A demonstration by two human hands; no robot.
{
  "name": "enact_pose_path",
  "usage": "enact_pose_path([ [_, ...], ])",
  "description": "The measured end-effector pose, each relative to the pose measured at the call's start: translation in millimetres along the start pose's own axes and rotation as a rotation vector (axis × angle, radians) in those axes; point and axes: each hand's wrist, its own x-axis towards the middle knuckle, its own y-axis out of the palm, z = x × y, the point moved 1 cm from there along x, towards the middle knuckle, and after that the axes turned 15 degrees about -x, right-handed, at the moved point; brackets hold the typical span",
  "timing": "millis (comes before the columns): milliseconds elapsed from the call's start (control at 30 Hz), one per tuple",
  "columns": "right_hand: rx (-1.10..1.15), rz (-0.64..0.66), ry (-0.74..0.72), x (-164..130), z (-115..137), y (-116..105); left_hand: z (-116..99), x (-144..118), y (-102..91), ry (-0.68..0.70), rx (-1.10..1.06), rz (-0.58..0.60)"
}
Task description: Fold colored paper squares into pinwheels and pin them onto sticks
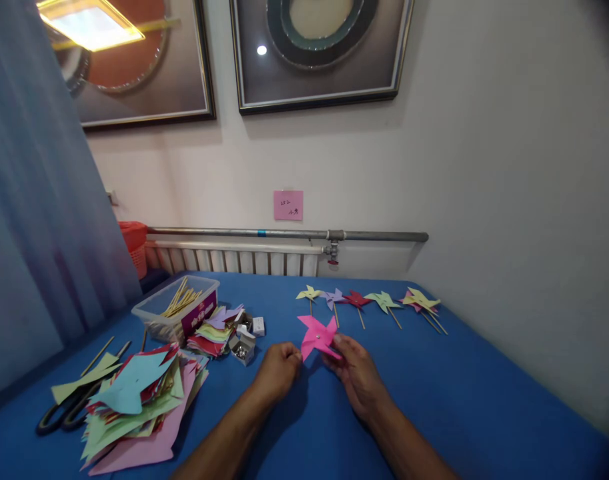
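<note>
A bright pink paper pinwheel (314, 335) with a metal pin at its centre is held up over the blue table. My right hand (358, 373) grips it by its right side, thumb and fingers at the blades. On the other side, my left hand (278, 370) is closed, its fingertips close against the lower left blade. What lies inside those left fingers is hidden, and no stick shows behind the pink pinwheel. Farther back lies a row of several finished pinwheels on sticks, among them a red pinwheel (357, 299) and a green pinwheel (383, 301).
Left of my hands are small boxes of pins (243, 348), cut paper pieces (211, 337) and a clear plastic tub (154, 308) of wooden sticks. Nearer is a paper stack (134, 407) beside black-handled scissors (59, 417). A wall with a pipe (284, 233) bounds the table's back.
</note>
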Motion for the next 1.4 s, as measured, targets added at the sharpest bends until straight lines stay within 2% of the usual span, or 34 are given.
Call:
enact_pose_path([
  [133, 0.005, -0.050, 0.033, -2, -7, 2, 2, 3, 6.2, -0.092, -0.304, 0.003],
  [233, -0.131, -0.012, 0.002, -4, -20, 10, 3, 2, 10.9, -0.105, -0.479, 0.016],
  [433, -0.474, 0.147, -0.136, -12, -34, 20, -1, -3, 13.5, 0.024, -0.689, -0.079],
  [600, -0.747, 0.197, -0.219, -20, -33, 19, -2, -6, 11.9, 0.012, -0.703, -0.152],
  [833, -0.934, 0.269, -0.332, -32, -24, 27, 2, -6, 18.1, -0.020, -0.758, -0.143],
  [1167, -1.031, 0.180, -0.269, -33, -28, 30, 0, -5, 13.6, -0.025, -0.724, -0.144],
  [1400, -1.047, 0.108, -0.222, -28, -27, 26, 9, 3, 13.5, 0.007, -0.606, -0.145],
])
